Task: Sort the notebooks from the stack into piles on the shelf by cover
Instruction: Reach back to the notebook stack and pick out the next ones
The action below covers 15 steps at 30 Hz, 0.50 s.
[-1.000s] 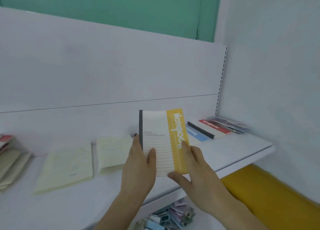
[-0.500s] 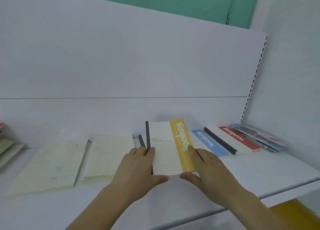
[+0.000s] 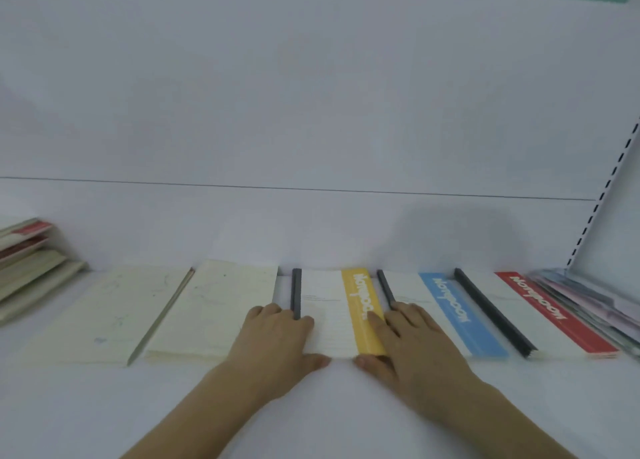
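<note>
A white notebook with a yellow band (image 3: pixel 334 306) lies flat on the white shelf (image 3: pixel 311 406), on a pile with the same cover. My left hand (image 3: pixel 277 341) rests on its left edge, fingers flat, thumb at the near edge. My right hand (image 3: pixel 412 344) lies flat on its right side, partly over the blue-band notebook (image 3: pixel 450 306). Right of that sits the red-band pile (image 3: pixel 540 306). Two cream notebooks (image 3: pixel 104 313) (image 3: pixel 214 306) lie to the left. The mixed stack (image 3: pixel 31 264) is at the far left.
A fanned pile of pale pastel notebooks (image 3: pixel 595 299) lies at the far right against the slotted upright (image 3: pixel 602 195). The white back panel (image 3: pixel 311 112) rises straight behind the row. Bare shelf lies in front of the piles.
The yellow-band notebook went from raised in both hands down flat onto the shelf between the cream and blue piles. Both hands now lie flat on it. The camera moved closer.
</note>
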Each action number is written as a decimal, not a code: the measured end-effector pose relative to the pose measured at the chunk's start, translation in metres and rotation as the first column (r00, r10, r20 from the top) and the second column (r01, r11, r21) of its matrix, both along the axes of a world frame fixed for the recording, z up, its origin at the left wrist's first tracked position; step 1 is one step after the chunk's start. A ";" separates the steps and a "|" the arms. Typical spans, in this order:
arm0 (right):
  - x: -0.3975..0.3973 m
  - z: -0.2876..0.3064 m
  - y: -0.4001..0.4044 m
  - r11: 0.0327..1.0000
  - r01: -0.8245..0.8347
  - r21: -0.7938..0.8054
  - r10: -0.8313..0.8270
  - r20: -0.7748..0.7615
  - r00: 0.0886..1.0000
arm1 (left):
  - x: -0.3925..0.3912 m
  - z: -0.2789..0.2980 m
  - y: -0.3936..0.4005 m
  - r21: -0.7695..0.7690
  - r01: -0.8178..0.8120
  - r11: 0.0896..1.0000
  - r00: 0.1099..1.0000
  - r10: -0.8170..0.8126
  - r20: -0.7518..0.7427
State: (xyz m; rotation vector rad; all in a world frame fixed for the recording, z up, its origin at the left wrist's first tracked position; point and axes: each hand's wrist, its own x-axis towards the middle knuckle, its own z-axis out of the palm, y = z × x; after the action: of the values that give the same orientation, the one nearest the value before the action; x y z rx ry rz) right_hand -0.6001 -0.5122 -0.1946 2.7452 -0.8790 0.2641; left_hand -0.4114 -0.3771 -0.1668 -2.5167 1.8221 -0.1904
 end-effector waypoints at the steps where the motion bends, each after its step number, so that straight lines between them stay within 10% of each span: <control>1: 0.000 0.000 -0.004 1.000 -0.024 0.017 0.024 -0.006 1.000 | -0.001 0.001 -0.001 0.012 -0.020 1.000 1.000 0.020 -0.003; 15: 0.002 0.015 -0.020 0.972 -0.183 0.147 0.191 -0.044 0.981 | 0.001 0.008 -0.001 0.055 -0.105 0.993 0.960 0.116 -0.256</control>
State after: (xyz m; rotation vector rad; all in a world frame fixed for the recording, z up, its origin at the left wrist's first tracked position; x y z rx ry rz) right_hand -0.5982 -0.5323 -0.1792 2.9561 -0.6478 0.1595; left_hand -0.4107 -0.3783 -0.1584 -2.7131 1.7348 0.1859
